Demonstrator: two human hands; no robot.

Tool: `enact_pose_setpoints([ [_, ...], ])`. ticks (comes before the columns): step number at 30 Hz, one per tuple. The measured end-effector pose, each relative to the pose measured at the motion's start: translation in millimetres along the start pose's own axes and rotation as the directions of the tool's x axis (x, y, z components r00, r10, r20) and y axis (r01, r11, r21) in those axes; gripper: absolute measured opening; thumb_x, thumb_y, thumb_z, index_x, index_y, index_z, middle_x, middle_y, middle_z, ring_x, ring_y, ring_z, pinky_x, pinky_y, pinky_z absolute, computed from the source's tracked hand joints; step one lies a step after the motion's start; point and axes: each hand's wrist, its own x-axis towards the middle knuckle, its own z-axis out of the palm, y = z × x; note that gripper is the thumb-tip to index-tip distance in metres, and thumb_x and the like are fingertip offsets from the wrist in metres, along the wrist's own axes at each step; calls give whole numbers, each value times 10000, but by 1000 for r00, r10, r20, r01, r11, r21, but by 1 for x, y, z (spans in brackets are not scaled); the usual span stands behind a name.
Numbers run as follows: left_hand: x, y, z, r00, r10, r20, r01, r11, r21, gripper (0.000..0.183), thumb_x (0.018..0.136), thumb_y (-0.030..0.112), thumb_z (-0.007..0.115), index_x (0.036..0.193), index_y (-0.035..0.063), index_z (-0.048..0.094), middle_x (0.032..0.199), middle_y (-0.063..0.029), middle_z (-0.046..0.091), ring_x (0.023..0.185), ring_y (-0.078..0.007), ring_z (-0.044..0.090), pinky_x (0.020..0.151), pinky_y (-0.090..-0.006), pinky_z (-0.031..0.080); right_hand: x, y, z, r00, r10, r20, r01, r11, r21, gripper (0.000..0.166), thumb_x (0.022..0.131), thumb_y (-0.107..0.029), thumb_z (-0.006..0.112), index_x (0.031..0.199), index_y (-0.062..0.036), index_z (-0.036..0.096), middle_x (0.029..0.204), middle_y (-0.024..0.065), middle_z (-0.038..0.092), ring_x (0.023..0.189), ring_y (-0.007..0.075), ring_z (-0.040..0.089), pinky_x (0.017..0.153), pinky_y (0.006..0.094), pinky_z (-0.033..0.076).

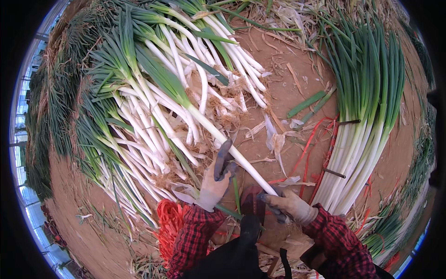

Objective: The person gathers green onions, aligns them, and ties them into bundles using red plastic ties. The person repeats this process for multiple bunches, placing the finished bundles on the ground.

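A long green onion [244,160] with a white stalk lies slantwise across the middle, its leaves to the upper left. My right hand [287,205], in a pale glove with dark fingertips, grips the stalk near its root end. Beside the stalk's middle is my left hand [217,176], gloved alike, thumb and fingers apart, with a pale strip of peeled skin [184,192] by its wrist. Whether the left hand touches the stalk cannot be told. A heap of green onions [146,122] with roots lies left. At right, a bundle of cleaned green onions [348,150] lies between thin rods.
Red plastic ties [169,223] are heaped beside my left sleeve. Red strings [306,157] run over the soil near the right bundle. Loose leaf pieces [306,104] and dry husks [277,143] litter the ground. Another tied bundle [383,233] lies at the lower right.
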Motion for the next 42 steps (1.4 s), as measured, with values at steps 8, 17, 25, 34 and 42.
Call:
enact_pose_setpoints([
  [8, 95, -39, -132, 786, 199, -585, 402, 555, 729, 619, 832, 322, 734, 1330, 48, 490, 1098, -167, 675, 1003, -331, 659, 890, -426, 501, -13, 53, -4, 993, 26, -115, -15, 995, 94, 284, 960, -281, 653, 1104, -56, 558, 631, -61, 438, 465, 41, 403, 412, 229, 302],
  [17, 131, -52, -166, 700, 218, -680, 541, 460, 704, 602, 766, 405, 741, 1188, 0, 598, 1066, -173, 694, 1010, -315, 665, 885, -398, 521, 38, -39, 41, 975, -217, -55, 220, 975, 45, 279, 966, -319, 620, 1049, -64, 546, 633, -38, 488, 489, 62, 457, 446, 225, 381],
  [25, 53, -3, -83, 964, -216, -157, 148, 923, -356, 360, 895, 214, 698, 1196, 36, 614, 1022, -30, 649, 911, -129, 616, 776, -286, 522, 93, -9, 42, 952, -306, 19, 298, 940, 163, 453, 981, -288, 607, 1312, 11, 530, 1091, 113, 677, 938, 133, 646, 773, 271, 528],
  [34, 78, -63, -138, 792, -57, -608, 370, 837, 403, 540, 884, 365, 696, 1255, 9, 530, 1078, -124, 674, 959, -236, 674, 820, -365, 537, -17, -81, 61, 913, -406, -40, 398, 909, -123, 500, 914, -229, 600, 1313, 29, 443, 769, 27, 574, 520, 76, 508, 442, 220, 390],
  [42, 103, -95, -141, 698, 55, -714, 631, 423, 650, 953, 766, 423, 765, 1513, 75, 287, 1303, -187, 613, 1180, -339, 605, 1018, -396, 449, 21, -39, 23, 946, -289, -147, 286, 957, -42, 405, 913, -261, 670, 1200, 5, 562, 771, 1, 579, 545, 54, 511, 448, 219, 390],
])
